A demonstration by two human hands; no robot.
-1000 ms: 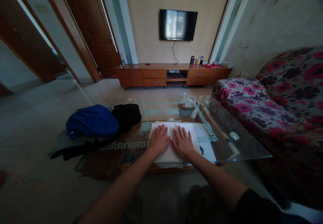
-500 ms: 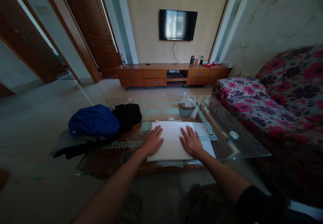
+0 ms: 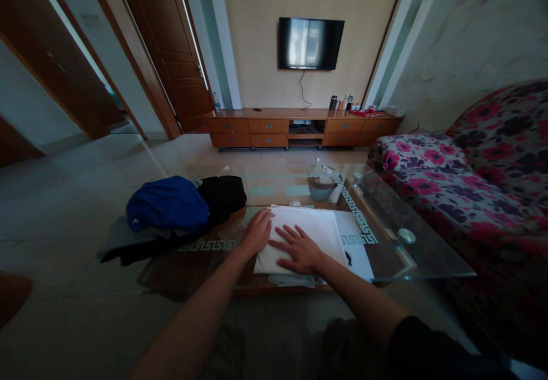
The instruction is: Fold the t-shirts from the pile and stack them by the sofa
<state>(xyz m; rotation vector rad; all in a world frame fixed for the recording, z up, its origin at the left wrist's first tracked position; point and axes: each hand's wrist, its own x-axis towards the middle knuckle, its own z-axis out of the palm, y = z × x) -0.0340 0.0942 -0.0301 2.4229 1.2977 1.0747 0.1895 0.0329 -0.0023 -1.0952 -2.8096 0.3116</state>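
A folded white cloth [image 3: 317,223] lies flat on the glass coffee table [image 3: 436,260]. My right hand [image 3: 299,250] is spread palm down on the middle of the cloth, its fingers pointing left. At the cloth's left edge rests my left hand [image 3: 257,231], fingers stretched forward and fairly close together, holding nothing that I can see. Under the cloth and to its right shows a white sheet [image 3: 362,260] with a small black mark. Below the near edge, more pale layers can be seen, though I cannot tell whether they lie on or under the glass.
A blue garment [image 3: 166,200] and a black one [image 3: 225,194] are heaped on the table's left. Behind the cloth stands a small basket [image 3: 321,190] holding crumpled white tissue. A flowered sofa [image 3: 432,157] is to the right, with a TV cabinet [image 3: 268,126] across the room.
My right hand has slid left from the cloth's right part to its middle, and its fingers now point left. My left hand has shifted slightly to the cloth's left edge. The view has turned slightly left.
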